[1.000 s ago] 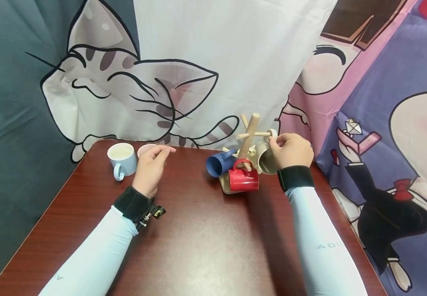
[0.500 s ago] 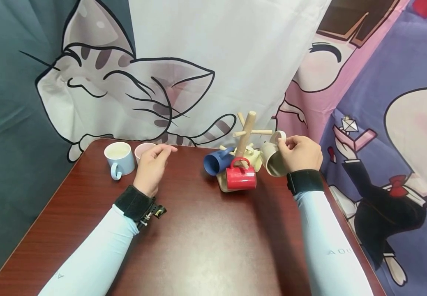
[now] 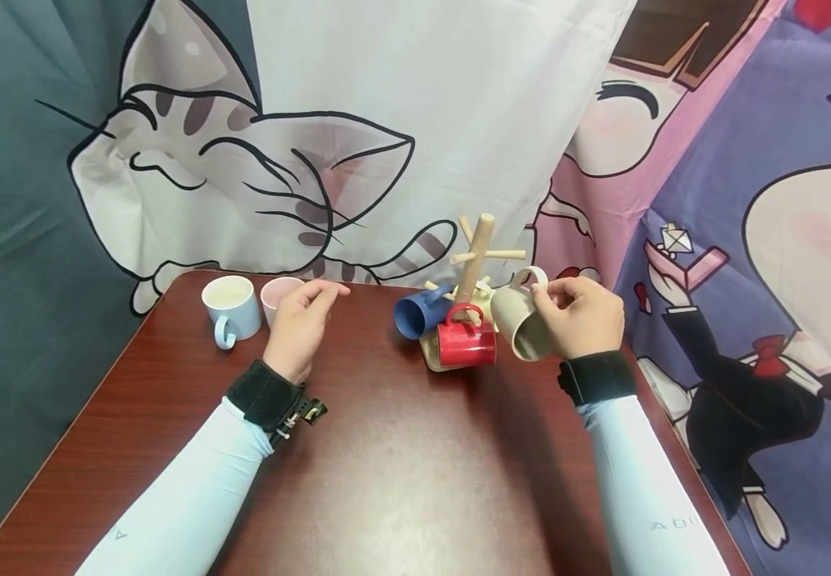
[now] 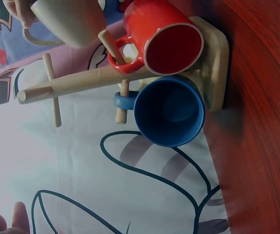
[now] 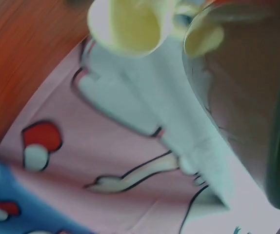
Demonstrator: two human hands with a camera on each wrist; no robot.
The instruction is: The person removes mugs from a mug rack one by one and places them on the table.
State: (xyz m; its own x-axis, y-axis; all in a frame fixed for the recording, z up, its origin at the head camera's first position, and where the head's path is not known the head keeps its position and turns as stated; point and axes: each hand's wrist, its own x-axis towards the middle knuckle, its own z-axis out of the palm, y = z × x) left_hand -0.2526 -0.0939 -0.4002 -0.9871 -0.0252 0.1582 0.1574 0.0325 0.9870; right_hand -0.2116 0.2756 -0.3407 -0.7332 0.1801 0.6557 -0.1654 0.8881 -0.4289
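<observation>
My right hand (image 3: 582, 316) pinches a beige mug (image 3: 514, 320) by its handle and holds it tilted, mouth downward, just right of the wooden mug tree (image 3: 478, 248). In the right wrist view this mug's wide mouth (image 5: 242, 92) fills the right side. A red mug (image 3: 467, 344) and a blue mug (image 3: 421, 314) hang from lower pegs; a pale yellow mug (image 5: 135, 27) shows behind them. My left hand (image 3: 296, 332) holds nothing, its fingers loosely bent above the table, partly covering a pink mug (image 3: 276, 294).
A light blue mug (image 3: 233, 308) stands upright at the back left of the brown table (image 3: 386, 448). Upper pegs (image 3: 505, 255) of the tree stick out bare near the beige mug. Printed cloth (image 3: 458, 96) hangs behind the table's far edge.
My right hand has drawn the beige mug rightward from the tree's upper peg, then lowered it slightly, with its handle turned upward. The left hand stays nearly in place.
</observation>
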